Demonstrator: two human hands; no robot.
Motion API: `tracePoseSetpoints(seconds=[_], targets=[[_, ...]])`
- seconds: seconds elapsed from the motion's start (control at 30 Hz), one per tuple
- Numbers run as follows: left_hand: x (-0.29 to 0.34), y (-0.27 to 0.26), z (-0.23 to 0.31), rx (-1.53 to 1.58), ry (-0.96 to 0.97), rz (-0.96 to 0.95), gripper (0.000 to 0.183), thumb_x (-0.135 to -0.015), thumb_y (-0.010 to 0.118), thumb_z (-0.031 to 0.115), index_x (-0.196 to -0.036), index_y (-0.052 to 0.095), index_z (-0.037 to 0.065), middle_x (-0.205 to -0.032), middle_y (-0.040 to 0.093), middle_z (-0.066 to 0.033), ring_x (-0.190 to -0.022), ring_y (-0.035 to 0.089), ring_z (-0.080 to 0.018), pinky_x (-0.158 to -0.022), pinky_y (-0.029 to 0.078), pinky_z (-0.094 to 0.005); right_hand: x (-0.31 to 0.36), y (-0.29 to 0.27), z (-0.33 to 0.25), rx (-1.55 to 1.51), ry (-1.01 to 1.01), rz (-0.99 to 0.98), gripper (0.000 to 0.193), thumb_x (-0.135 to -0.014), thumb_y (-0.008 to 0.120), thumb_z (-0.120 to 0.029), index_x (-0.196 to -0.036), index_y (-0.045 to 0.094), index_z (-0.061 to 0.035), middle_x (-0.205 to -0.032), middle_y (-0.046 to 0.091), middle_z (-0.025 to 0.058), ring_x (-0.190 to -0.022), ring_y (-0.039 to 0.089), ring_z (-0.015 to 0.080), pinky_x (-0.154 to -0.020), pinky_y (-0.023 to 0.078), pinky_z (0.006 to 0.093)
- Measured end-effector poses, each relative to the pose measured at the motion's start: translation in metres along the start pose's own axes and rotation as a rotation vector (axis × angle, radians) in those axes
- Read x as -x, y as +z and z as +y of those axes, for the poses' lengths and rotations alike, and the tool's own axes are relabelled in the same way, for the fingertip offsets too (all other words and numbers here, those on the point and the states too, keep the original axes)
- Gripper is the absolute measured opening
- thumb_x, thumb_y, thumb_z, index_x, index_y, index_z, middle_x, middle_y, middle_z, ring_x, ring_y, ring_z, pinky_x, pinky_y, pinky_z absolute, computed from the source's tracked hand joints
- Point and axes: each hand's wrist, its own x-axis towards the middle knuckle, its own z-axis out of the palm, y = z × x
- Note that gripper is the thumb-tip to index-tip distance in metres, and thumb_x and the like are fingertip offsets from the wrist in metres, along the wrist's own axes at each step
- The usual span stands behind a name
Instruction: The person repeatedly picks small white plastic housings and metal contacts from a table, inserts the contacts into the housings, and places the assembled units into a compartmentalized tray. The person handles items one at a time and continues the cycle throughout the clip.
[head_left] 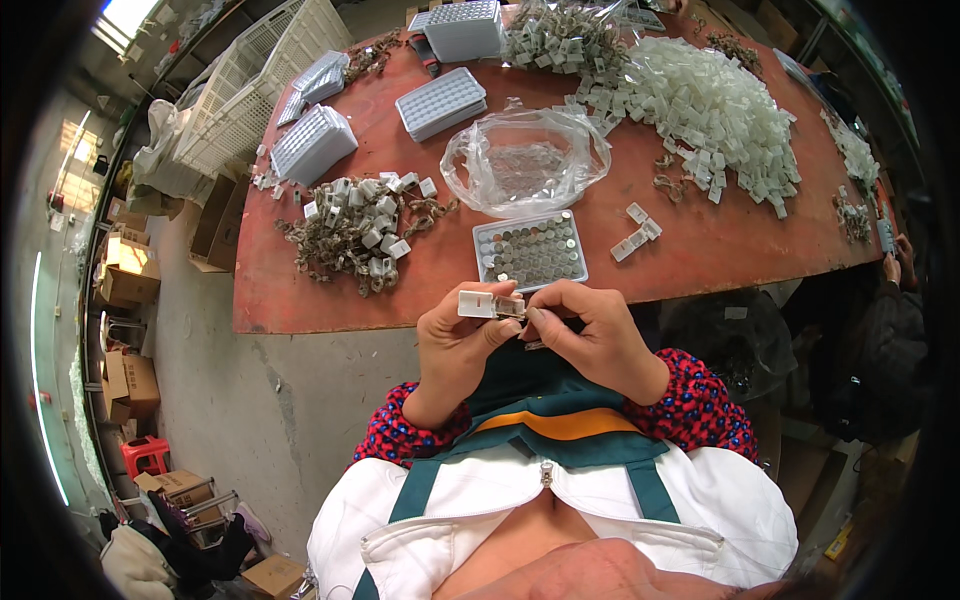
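Head view, lower centre of the frame: holding a small white clip (478, 304) in the left hand (455, 350), fingers closed around its near end, just below the bench (300, 300) edge. Pinching with the right hand (590, 335), thumb and forefinger closed on a small metal piece (510, 308) at the clip's right end; too small to tell whether already seated or only touching. Judging by the grip: fitting the metal piece into the clip, mid-assembly.

Directly above the hands, at mid-frame: lying flat, a grey tray (530, 250) filled with rows of small round parts. Above that, sagging open, a clear bag (525, 160) with more parts inside. Left of the tray: sprawling, a heap of white clips tangled with brownish metal bits (355, 230). Upper right: spreading wide, a large pile of white clips (710, 110). Just right of the tray: lying apart, two loose clips (636, 232). Upper left: stacked, several more trays (440, 100), and beyond the bench edge, white crates (250, 90).

Next move, as a judgement: calling for keeping the clip steady in the left hand while pressing the metal piece squarely home with the right fingertips, without letting it tilt or slip out of the pinch.
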Motion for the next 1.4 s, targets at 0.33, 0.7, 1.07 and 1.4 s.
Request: tracePoseSetpoints(seconds=[0.33,0.7,1.07,1.4], targets=[[0.002,-0.008,-0.016,0.336,-0.231,0.101,0.038,-0.098,0.066,0.008,-0.133,0.057,-0.004,-0.114,0.07,-0.0131,-0.103,0.068,-0.0184,-0.094,0.056,-0.0315,-0.005,0.016,0.021,0.105,-0.001,0.005,0.013,-0.094,0.069,-0.015,-0.101,0.069,-0.004,-0.083,0.071,0.0098,-0.075,0.071,0.0236,-0.064,0.054,0.0317],[0.004,-0.028,-0.008,0.299,-0.348,0.22,0.038,-0.101,0.06,0.011,-0.135,0.052,-0.006,-0.116,0.068,-0.013,-0.098,0.071,-0.0183,-0.09,0.058,-0.0313,-0.084,-0.053,0.048,0.929,-0.409,0.146,0.009,-0.084,0.074,-0.013,-0.092,0.074,-0.0108,-0.087,0.064,0.0052,-0.087,0.062,0.025,-0.073,0.052,0.0374],[-0.008,-0.021,-0.02,0.298,-0.381,0.198,0.037,-0.099,0.063,0.008,-0.132,0.054,-0.006,-0.121,0.068,-0.0158,-0.095,0.071,-0.017,-0.09,0.059,-0.0303,-0.097,-0.06,0.043,1.099,-0.457,-0.089,0.015,-0.08,0.075,-0.01,-0.094,0.073,-0.0098,-0.088,0.064,0.0034,-0.086,0.063,0.0217,-0.072,0.054,0.0346],[-0.007,-0.008,-0.023,0.176,-0.268,0.149,0.041,-0.098,0.062,0.001,-0.136,0.053,-0.009,-0.123,0.066,-0.0153,-0.106,0.068,-0.0184,-0.095,0.057,-0.0326,-0.039,0.004,0.013,0.668,-0.408,0.041,0.015,-0.081,0.075,-0.006,-0.095,0.069,-0.0046,-0.093,0.064,0.0086,-0.082,0.064,0.0285,-0.069,0.054,0.0375]])
